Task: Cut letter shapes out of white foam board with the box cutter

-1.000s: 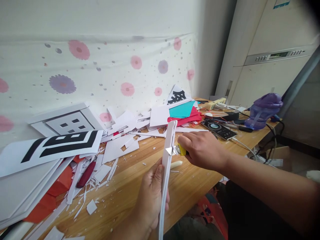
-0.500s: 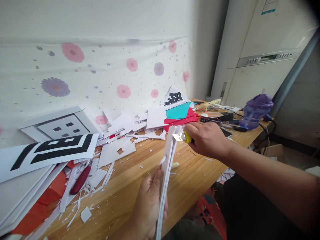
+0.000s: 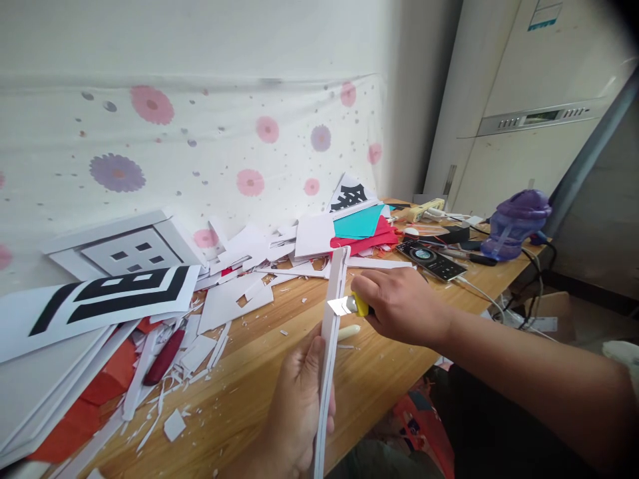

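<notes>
My left hand is closed around a long, narrow piece of white foam board, held upright with its edge towards me. In my right hand is a yellow utility knife, its handle mostly hidden by the fingers. The bare blade lies across the upper part of the board's edge, above my left thumb. Behind the board, a pale rod-like thing lies on the wooden table.
White offcuts and shavings litter the left side, with a red-handled tool among them. A printed sheet lies on stacked boards. Teal paper, a phone and a purple bottle are at the back right.
My right hand has drawn the knife down along the board's edge, nearer my left hand. The phone has come into fuller view. My left hand keeps its grip.
</notes>
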A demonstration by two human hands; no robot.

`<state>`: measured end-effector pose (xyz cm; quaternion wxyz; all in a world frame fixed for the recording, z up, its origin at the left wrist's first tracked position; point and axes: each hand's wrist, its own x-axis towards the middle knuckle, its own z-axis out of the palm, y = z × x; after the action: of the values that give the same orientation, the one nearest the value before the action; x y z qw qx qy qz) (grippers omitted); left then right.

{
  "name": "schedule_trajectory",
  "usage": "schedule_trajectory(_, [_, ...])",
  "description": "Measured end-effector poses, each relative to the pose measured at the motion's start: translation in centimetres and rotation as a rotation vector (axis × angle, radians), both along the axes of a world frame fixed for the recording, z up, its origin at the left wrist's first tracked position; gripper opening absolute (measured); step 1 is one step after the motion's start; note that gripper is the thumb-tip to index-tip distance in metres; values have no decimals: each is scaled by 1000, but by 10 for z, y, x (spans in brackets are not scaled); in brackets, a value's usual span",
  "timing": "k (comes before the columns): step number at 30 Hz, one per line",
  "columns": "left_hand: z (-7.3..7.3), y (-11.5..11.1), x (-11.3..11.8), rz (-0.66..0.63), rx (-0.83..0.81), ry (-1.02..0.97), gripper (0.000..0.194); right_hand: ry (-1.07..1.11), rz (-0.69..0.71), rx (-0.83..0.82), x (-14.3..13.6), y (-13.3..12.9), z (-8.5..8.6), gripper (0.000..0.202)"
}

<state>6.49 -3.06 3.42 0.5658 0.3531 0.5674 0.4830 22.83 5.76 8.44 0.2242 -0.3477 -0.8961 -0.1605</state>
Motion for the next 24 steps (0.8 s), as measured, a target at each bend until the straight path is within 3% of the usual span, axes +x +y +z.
schedule_trajectory(13, [4, -2, 3, -69, 18, -60, 64, -14, -92, 152, 16, 16, 4, 11])
schedule_trajectory(18, [-1, -1, 1, -80, 4, -19, 67, 31, -194, 156, 22, 22, 7, 10])
schedule_trajectory(24, [-1, -1, 2, -66, 29, 11, 69, 41, -164, 155, 21, 21, 7, 10])
